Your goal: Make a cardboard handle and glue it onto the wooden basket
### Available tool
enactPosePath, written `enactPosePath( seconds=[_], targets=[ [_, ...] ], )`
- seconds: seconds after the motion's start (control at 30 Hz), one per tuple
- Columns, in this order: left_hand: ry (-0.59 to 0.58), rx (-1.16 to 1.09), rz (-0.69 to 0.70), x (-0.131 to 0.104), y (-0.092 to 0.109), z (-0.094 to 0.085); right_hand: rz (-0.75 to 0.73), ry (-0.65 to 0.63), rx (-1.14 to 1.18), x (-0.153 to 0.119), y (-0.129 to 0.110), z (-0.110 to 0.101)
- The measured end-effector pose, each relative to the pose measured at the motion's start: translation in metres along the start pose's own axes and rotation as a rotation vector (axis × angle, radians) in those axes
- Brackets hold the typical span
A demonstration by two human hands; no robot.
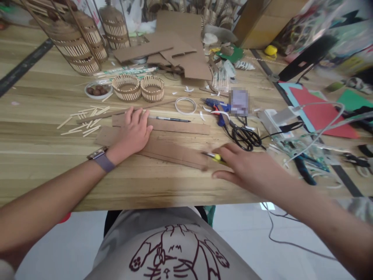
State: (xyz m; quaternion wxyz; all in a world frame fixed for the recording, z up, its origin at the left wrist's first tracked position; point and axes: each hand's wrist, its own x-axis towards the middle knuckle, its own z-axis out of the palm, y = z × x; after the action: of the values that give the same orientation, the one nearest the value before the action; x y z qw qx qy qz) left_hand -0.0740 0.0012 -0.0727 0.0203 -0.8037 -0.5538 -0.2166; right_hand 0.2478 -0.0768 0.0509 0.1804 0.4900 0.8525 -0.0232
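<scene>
One cardboard strip (175, 153) lies near our tabletop's front edge (175, 196), long axis running left to right, its right end just beside the yellow cutter (217, 157) gripped in our right hand (247, 167); our left hand (135, 132) spreads open over its left part and another strip (180, 126) behind.

Open front tabletop (163, 186), cable coil (247, 137) beyond

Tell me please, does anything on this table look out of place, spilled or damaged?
Nothing looks spilled or broken, only untidy. Small white scraps lie scattered around the tape roll, thin wooden sticks lie crossed in a loose heap at the left, and a black cable is bunched in loops near the blue glue gun.
</scene>
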Motion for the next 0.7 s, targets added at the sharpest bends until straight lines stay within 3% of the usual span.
enactPosePath(
  seconds=[0.1,0.17,0.33,0.5,0.7],
  targets=[
    [0.006,-0.012,-0.034,-0.001,0.011,-0.001,-0.032,0.007,0.069,0.025,-0.023,0.005],
    [-0.024,-0.045,-0.049,-0.001,0.020,-0.001,-0.041,-0.004,0.079,0.036,-0.026,0.010],
    [-0.026,-0.207,-0.053,0.002,0.035,-0.007,-0.024,-0.045,0.067,0.033,0.002,0.022],
    [0.028,-0.190,0.073,0.003,0.028,-0.020,-0.004,0.019,0.077,0.019,0.018,0.022],
    [-0.009,-0.080,0.109,0.003,0.015,-0.026,0.018,-0.027,0.035,0.041,-0.017,-0.004]
  ],
)
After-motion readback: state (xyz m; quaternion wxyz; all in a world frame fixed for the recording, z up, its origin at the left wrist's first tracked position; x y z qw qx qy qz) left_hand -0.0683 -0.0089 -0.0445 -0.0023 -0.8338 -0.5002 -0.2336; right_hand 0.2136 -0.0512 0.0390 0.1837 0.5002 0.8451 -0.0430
